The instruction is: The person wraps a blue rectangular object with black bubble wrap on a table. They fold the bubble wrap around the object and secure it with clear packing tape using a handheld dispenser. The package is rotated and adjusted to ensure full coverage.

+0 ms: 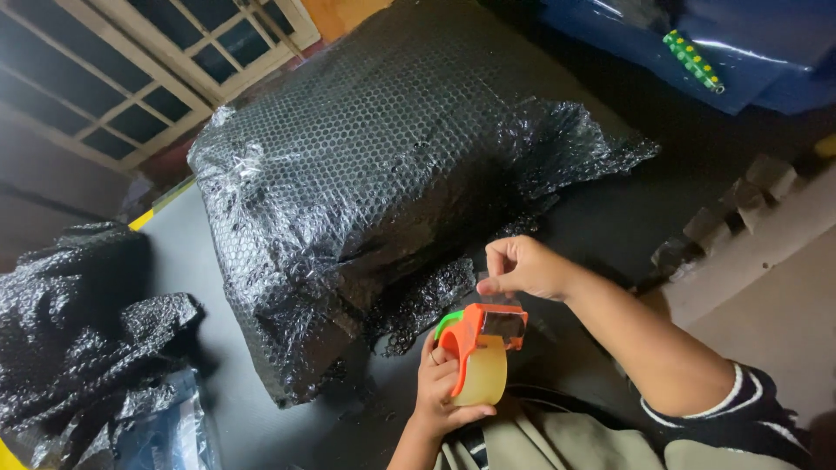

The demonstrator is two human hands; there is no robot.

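Note:
My left hand (438, 389) grips an orange tape dispenser (477, 335) with a roll of clear tape (482, 376) on it. My right hand (522, 266) pinches the free end of the tape at the dispenser's blade, fingers closed on it. Just beyond both hands lies a large bundle wrapped in black bubble wrap (366, 165) on a dark table (592, 218). A loose flap of the wrap hangs near the dispenser.
More crumpled black bubble wrap (78, 313) lies at the left. A window frame (148, 61) leans at the top left. Blue sheeting (697, 43) with a green-yellow strip sits top right. Grey foam blocks (731, 209) rest at the right edge.

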